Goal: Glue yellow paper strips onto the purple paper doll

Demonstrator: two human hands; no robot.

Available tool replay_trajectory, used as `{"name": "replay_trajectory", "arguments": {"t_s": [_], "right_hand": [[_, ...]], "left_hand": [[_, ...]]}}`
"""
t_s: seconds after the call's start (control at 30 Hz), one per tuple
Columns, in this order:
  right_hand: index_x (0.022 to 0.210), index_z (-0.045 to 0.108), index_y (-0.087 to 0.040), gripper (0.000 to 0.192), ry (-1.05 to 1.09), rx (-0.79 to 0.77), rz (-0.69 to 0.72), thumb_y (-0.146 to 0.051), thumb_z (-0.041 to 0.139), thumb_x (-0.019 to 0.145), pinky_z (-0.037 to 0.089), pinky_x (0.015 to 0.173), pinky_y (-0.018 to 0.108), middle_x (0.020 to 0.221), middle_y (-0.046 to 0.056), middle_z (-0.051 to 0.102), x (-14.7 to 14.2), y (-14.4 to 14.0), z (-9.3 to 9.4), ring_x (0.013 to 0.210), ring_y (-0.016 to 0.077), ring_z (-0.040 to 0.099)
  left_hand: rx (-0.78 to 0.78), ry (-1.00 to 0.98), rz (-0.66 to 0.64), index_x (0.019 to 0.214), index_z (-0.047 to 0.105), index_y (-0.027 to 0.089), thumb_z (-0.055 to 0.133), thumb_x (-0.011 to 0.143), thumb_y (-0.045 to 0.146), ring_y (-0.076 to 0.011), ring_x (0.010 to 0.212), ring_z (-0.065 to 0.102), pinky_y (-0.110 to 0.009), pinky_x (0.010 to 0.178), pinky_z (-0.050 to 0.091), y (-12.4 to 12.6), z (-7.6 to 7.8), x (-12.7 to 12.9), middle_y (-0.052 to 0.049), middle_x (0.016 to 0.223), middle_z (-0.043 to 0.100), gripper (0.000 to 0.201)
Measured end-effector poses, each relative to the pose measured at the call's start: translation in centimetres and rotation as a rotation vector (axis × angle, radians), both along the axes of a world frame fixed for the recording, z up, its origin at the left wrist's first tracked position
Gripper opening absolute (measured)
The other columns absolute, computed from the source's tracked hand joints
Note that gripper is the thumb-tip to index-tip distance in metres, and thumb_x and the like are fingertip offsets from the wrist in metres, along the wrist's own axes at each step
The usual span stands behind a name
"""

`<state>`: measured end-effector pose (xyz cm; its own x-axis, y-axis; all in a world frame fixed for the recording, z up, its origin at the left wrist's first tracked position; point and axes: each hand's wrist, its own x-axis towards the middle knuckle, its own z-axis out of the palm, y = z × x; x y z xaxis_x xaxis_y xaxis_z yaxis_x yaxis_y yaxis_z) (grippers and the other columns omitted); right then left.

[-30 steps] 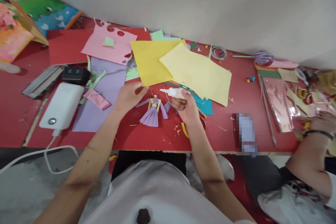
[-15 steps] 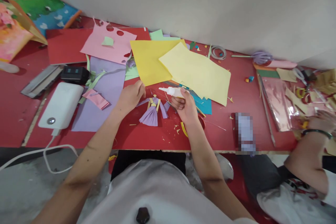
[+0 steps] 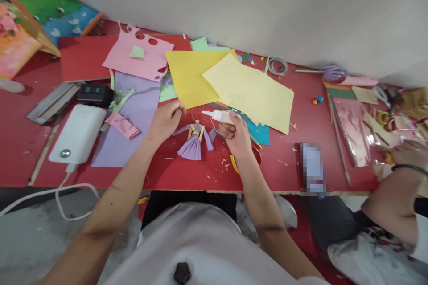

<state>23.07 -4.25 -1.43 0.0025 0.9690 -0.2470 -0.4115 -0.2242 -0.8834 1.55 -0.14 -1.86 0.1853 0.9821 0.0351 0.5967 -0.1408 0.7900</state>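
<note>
Bottle (image 3: 222,116) clamped in right hand's (image 3: 238,136) fingers, nozzle toward left hand (image 3: 166,118). Left fingers curled together (whether pinching anything, cannot tell). Dress (image 3: 195,141) lying on red table (image 3: 180,180) between hands: skirt, sleeves, yellow straps in place, so apparently well along; what remains, unclear. Scraps (image 3: 226,167) beside; yellow paper (image 3: 190,75) beyond.

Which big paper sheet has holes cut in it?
The pink sheet, left of the bright yellow sheet; neither that nor the pale yellow sheet shows any holes.

head camera | faces forward, down | red table (image 3: 281,144) near below
</note>
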Motion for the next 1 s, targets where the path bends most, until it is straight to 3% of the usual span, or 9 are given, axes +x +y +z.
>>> {"name": "replay_trajectory", "arguments": {"t_s": [0.1,0.2,0.27,0.37,0.43,0.5,0.77,0.87,1.0], "right_hand": [[0.073,0.050,-0.022,0.038,-0.006,-0.002,-0.002,-0.054,0.069,0.081,0.009,0.045,0.027,0.055,-0.011,0.018,0.1,0.0,-0.1,0.045,0.0053,0.011],[0.074,0.051,-0.022,0.038,-0.008,0.003,-0.003,-0.054,0.069,0.081,0.009,0.045,0.027,0.055,-0.012,0.017,0.1,0.0,-0.2,0.045,0.0052,0.010],[0.074,0.051,-0.021,0.037,-0.004,0.008,-0.002,-0.053,0.068,0.082,0.009,0.045,0.026,0.055,-0.011,0.017,0.2,0.0,-0.2,0.045,0.0052,0.010],[0.074,0.051,-0.021,0.036,0.023,0.013,-0.001,-0.051,0.069,0.082,0.009,0.045,0.026,0.055,-0.011,0.017,0.1,0.0,-0.2,0.045,0.0050,0.011],[0.073,0.052,-0.021,0.035,0.034,0.011,-0.003,-0.050,0.069,0.082,0.008,0.046,0.026,0.055,-0.011,0.017,0.1,0.0,-0.2,0.045,0.0050,0.011],[0.074,0.052,-0.021,0.034,0.030,0.005,-0.003,-0.049,0.069,0.082,0.009,0.046,0.026,0.056,-0.011,0.017,0.1,0.0,-0.1,0.045,0.0052,0.011],[0.069,0.048,-0.021,0.036,0.077,0.018,-0.014,-0.045,0.071,0.082,0.008,0.046,0.026,0.055,-0.011,0.018,0.1,0.0,0.0,0.046,0.0055,0.010],[0.072,0.051,-0.021,0.032,0.071,0.021,-0.025,-0.043,0.073,0.080,0.009,0.046,0.026,0.056,-0.011,0.019,0.0,0.0,0.0,0.047,0.0053,0.010],[0.078,0.060,-0.021,0.027,-0.003,0.029,-0.053,-0.043,0.076,0.076,0.011,0.047,0.027,0.055,-0.010,0.023,-0.1,0.0,-0.1,0.047,0.0056,0.014]], "left_hand": [[0.008,0.004,0.013,0.102,0.061,0.022,0.048,0.089,0.024,-0.0152,0.065,0.055,-0.028,0.069,0.041,-0.2,0.0,0.2,0.003,0.067,0.059,0.018],[0.039,-0.016,0.059,0.102,0.062,0.022,0.050,0.090,0.027,-0.0145,0.063,0.056,-0.028,0.071,0.044,-0.3,0.0,0.2,0.005,0.060,0.056,0.018],[0.082,-0.066,0.071,0.105,0.062,0.022,0.051,0.089,0.026,-0.0149,0.070,0.059,-0.028,0.076,0.047,-0.2,-0.2,0.1,0.003,0.069,0.062,0.019],[0.179,-0.127,0.018,0.119,0.056,0.021,0.062,0.083,0.027,-0.0171,0.089,0.061,-0.030,0.085,0.049,0.1,-0.4,-0.2,-0.003,0.100,0.066,0.037],[0.170,-0.126,0.002,0.112,0.060,0.020,0.059,0.086,0.030,-0.0176,0.092,0.062,-0.030,0.086,0.049,0.3,-0.5,-0.3,-0.005,0.107,0.066,0.028],[0.119,-0.069,-0.015,0.098,0.063,0.020,0.050,0.093,0.033,-0.0178,0.091,0.063,-0.030,0.083,0.047,0.3,-0.3,-0.3,-0.005,0.100,0.068,0.018],[0.003,0.306,-0.140,0.070,0.050,0.021,0.029,0.101,0.036,-0.0196,0.068,0.057,-0.033,0.065,0.037,-0.4,0.5,0.5,-0.004,0.070,0.063,0.040],[0.030,0.350,-0.109,0.077,0.056,0.021,0.039,0.098,0.041,-0.0207,0.074,0.061,-0.031,0.063,0.037,-0.6,0.7,0.6,-0.005,0.080,0.068,0.034],[-0.090,0.256,-0.114,0.100,0.061,0.025,0.054,0.091,0.048,-0.0196,0.078,0.067,-0.029,0.063,0.041,-0.9,1.0,0.4,-0.001,0.092,0.075,0.025]]}}
